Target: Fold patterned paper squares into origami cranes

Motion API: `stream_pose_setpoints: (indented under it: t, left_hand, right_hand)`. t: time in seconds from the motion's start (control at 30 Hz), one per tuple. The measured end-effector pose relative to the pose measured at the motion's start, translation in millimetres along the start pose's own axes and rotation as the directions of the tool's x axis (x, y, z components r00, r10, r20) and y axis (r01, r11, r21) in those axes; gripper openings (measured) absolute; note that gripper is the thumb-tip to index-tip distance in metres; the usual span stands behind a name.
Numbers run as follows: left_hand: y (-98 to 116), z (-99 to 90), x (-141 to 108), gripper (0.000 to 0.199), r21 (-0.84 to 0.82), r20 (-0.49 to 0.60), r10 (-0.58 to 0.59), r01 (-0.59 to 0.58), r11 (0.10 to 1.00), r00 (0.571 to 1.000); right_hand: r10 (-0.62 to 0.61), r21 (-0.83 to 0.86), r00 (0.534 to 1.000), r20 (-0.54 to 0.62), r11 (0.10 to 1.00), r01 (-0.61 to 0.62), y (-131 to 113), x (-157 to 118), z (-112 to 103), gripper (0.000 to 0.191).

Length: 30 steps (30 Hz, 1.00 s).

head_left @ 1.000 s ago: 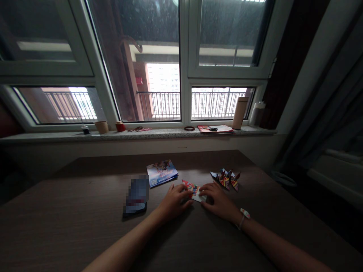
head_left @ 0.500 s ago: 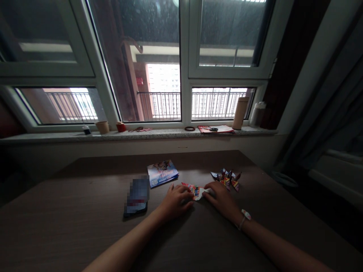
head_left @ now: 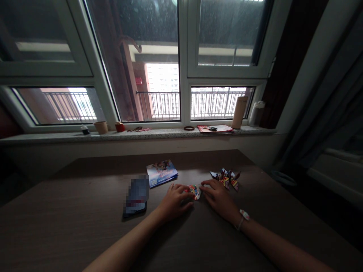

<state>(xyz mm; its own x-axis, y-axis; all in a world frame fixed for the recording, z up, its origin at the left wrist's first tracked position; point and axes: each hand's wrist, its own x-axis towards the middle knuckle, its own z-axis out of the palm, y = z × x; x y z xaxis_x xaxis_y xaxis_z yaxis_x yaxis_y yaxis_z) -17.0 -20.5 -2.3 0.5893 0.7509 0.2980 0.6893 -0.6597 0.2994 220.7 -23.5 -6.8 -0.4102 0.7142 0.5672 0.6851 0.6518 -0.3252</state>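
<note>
the paper's right end has come inward; it lies on the table under the half-curled left hand, right hand at its edge; whether either pinches, i can't tell.

A small, colourful printed paper lies folded on the table.

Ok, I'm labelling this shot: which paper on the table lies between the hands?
The small multicoloured paper, between left hand and right hand. The blue stack lies beyond the left, the folded pieces beyond the right.
</note>
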Motion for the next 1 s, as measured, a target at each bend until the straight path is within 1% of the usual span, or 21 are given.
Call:
stream_pose_setpoints:
  t: [0.17, 0.47, 0.6, 0.77, 0.9, 1.0]
  left_hand:
    - [3.1, -2.8, 0.2, 0.03, -0.022, 0.006, -0.031, 0.031, 0.999, 0.999]
    - [6.4, -4.3, 1.6, 0.026, -0.02, 0.009, -0.021, 0.021, 1.0, 1.0]
    - [7.2, -3.9, 1.4, 0.025, -0.004, 0.017, -0.023, 0.024, 1.0, 1.0]
    - [6.5, -2.7, 0.2, 0.028, 0.004, 0.03, -0.034, 0.034, 0.999, 0.999]
    - [4.8, -3.2, 0.7, 0.031, -0.016, 0.097, -0.027, 0.029, 0.999, 0.995]
    - [4.9, -4.4, 1.8, 0.03, -0.028, 0.119, -0.031, 0.034, 0.999, 0.992]
  right_hand:
    - [-0.033, -0.037, 0.998, 0.052, 0.999, 0.035, -0.5, -0.7, 1.3, 0.034]
    - [0.006, -0.13, 0.984, 0.177, 0.991, 0.017, -3.6, -2.4, 2.9, 0.034]
    - [0.032, -0.181, 0.98, 0.194, 0.983, 0.004, -5.0, -2.3, 2.5, 0.034]
    - [0.023, -0.202, 0.979, 0.203, 0.979, 0.019, -4.8, -2.7, 3.7, 0.036]
    - [0.024, -0.195, 0.978, 0.205, 0.981, 0.016, -5.0, -3.0, 4.8, 0.036]
    - [0.021, -0.184, 0.98, 0.197, 0.983, 0.016, -5.3, -3.1, 4.7, 0.036]
